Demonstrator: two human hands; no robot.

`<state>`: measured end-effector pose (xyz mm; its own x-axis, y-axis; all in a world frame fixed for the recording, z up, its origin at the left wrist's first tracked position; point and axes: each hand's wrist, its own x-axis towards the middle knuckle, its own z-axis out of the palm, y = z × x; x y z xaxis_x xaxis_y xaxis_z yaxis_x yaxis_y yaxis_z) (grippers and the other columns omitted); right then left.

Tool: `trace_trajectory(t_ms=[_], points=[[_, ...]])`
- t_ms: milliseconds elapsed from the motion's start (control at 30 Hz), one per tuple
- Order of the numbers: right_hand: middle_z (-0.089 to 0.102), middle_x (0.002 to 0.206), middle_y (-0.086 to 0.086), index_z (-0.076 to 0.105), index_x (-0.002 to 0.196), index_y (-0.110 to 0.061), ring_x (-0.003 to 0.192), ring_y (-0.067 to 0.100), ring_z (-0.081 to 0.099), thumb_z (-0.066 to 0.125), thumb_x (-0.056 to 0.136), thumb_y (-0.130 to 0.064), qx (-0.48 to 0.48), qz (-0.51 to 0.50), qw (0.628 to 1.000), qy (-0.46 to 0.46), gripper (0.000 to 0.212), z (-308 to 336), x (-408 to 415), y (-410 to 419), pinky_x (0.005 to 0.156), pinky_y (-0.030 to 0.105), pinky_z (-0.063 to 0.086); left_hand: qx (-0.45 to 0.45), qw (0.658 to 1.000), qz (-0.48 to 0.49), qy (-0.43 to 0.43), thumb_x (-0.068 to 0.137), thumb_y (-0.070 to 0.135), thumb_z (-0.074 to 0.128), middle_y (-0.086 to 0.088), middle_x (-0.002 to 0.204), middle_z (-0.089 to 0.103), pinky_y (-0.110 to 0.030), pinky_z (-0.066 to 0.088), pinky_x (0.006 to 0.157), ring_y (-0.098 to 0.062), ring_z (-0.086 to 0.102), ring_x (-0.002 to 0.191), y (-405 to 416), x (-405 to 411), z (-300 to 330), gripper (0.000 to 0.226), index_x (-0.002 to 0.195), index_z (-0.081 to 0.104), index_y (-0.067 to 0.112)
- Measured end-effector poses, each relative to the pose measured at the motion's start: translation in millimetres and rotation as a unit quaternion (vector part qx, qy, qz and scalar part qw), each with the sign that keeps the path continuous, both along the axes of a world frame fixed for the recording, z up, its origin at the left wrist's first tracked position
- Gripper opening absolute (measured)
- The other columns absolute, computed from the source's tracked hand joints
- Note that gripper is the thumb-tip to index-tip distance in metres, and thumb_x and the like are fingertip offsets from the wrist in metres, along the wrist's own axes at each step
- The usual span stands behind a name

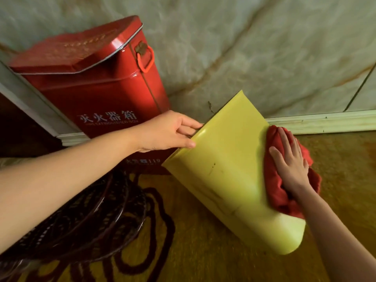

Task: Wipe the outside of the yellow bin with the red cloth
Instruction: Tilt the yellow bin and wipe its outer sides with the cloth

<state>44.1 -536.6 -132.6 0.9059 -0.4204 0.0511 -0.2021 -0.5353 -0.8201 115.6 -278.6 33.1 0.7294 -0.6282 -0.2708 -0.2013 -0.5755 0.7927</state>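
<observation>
Yellow plastic bin (230, 174), tipped over on its side, in the middle right of the frame, base toward the lower right, open mouth toward the red fire extinguisher box (97, 82) at upper left. Looks light and stiff, smooth and a bit slippery, so likely to roll or slide when pushed. Best held at the rim, where the edge gives something to hook. Left hand (168, 132) there now, fingers (191, 125) curled over the rim and clamped on it, thumb on the outside. Right hand (289, 161) flat on the soft red cloth (274, 186), fingers spread apart, pressing the bunched cloth against the bin's right side. Cannot see inside the bin from here. Fire extinguisher box shut, lid on, so nothing to tell of its inside. Patterned floor (203, 251) underneath. A few dark marks left on the bin's top side.
</observation>
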Motion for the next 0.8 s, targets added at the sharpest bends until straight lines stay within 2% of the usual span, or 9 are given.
trace_trajectory(t_ms=[100,200,267,367,467,567,633,700,800], points=[[0.005,0.159,-0.008,0.007,0.137,-0.054,0.145,0.014,0.003,0.025,0.079,-0.057,-0.006,-0.001,1.0,-0.001,0.06,-2.9,-1.1,1.5,0.113,0.059,0.006,0.047,0.993,0.039,-0.096,0.064,0.0,0.074,0.017,0.072,0.071,-0.011,0.052,0.069,0.008,0.064,0.069,0.1,1.6,8.3,0.043,0.102,0.066,0.019],[0.007,0.159,-0.006,0.01,0.14,-0.051,0.146,0.016,0.005,0.027,0.079,-0.057,0.004,0.005,1.0,0.005,0.063,-2.3,-0.3,-4.1,0.113,0.058,0.007,0.055,0.993,0.044,-0.099,0.062,0.002,0.076,0.017,0.054,0.068,-0.015,0.052,0.061,0.005,0.06,0.056,-5.3,-1.7,12.3,0.033,0.079,0.067,0.028],[0.009,0.159,-0.004,0.013,0.142,-0.046,0.145,0.016,0.007,0.03,0.083,-0.054,0.027,-0.002,1.0,0.003,0.062,4.0,-0.9,-6.6,0.114,0.058,0.007,0.044,0.994,0.052,-0.09,0.063,0.0,0.075,0.011,0.054,0.067,-0.017,0.052,0.056,0.003,0.058,0.053,-13.0,-2.2,13.9,0.032,0.08,0.066,0.026],[0.009,0.159,-0.006,0.017,0.143,-0.041,0.145,0.013,0.007,0.029,0.086,-0.047,0.058,-0.012,0.998,-0.015,0.058,20.2,-13.7,3.2,0.113,0.06,0.006,0.066,0.993,0.041,-0.093,0.065,0.003,0.074,0.015,0.049,0.066,-0.02,0.051,0.059,0.0,0.058,0.055,-30.3,0.5,21.5,0.029,0.09,0.067,0.015],[0.006,0.158,-0.012,0.015,0.141,-0.047,0.145,0.008,0.005,0.02,0.086,-0.049,0.062,0.029,0.994,-0.088,0.055,50.8,-24.6,42.7,0.113,0.06,0.006,0.066,0.991,0.043,-0.11,0.068,-0.001,0.071,0.019,0.042,0.062,-0.008,0.045,0.046,0.005,0.055,0.045,-53.2,4.0,31.9,0.025,0.091,0.067,0.008],[0.008,0.159,-0.004,0.006,0.141,-0.049,0.145,0.016,0.011,0.018,0.087,-0.057,-0.068,-0.017,0.987,-0.142,0.056,80.7,-14.8,84.8,0.108,0.06,0.015,0.06,0.991,0.042,-0.112,0.069,-0.005,0.066,0.008,0.044,0.062,-0.01,0.043,0.043,0.001,0.052,0.042,-84.3,4.3,38.9,0.015,0.078,0.068,0.007],[0.021,0.156,0.006,0.009,0.143,-0.045,0.141,0.024,0.023,0.023,0.088,-0.06,-0.164,-0.088,0.971,-0.151,0.059,84.7,-14.9,91.1,0.103,0.059,0.027,0.071,0.99,0.044,-0.115,0.068,-0.005,0.063,0.001,0.048,0.058,-0.012,0.043,0.04,-0.001,0.049,0.039,-102.1,4.6,42.0,0.012,0.074,0.068,0.003],[0.037,0.148,0.013,0.017,0.143,-0.04,0.136,0.028,0.035,0.028,0.088,-0.061,-0.226,-0.103,0.956,-0.154,0.06,66.0,-28.8,77.5,0.099,0.056,0.036,0.085,0.988,0.066,-0.115,0.068,-0.004,0.067,0.0,0.051,0.057,-0.012,0.041,0.035,-0.001,0.048,0.032,-110.2,9.3,43.8,0.012,0.067,0.065,0.008],[0.047,0.138,0.02,0.029,0.139,-0.033,0.131,0.031,0.039,0.038,0.084,-0.056,-0.264,-0.114,0.948,-0.134,0.06,12.4,-67.0,45.3,0.097,0.057,0.04,0.08,0.988,0.104,-0.085,0.07,-0.002,0.068,-0.005,0.064,0.057,-0.014,0.049,0.041,-0.003,0.054,0.04,-113.8,14.7,43.9,0.016,0.067,0.06,0.012]])
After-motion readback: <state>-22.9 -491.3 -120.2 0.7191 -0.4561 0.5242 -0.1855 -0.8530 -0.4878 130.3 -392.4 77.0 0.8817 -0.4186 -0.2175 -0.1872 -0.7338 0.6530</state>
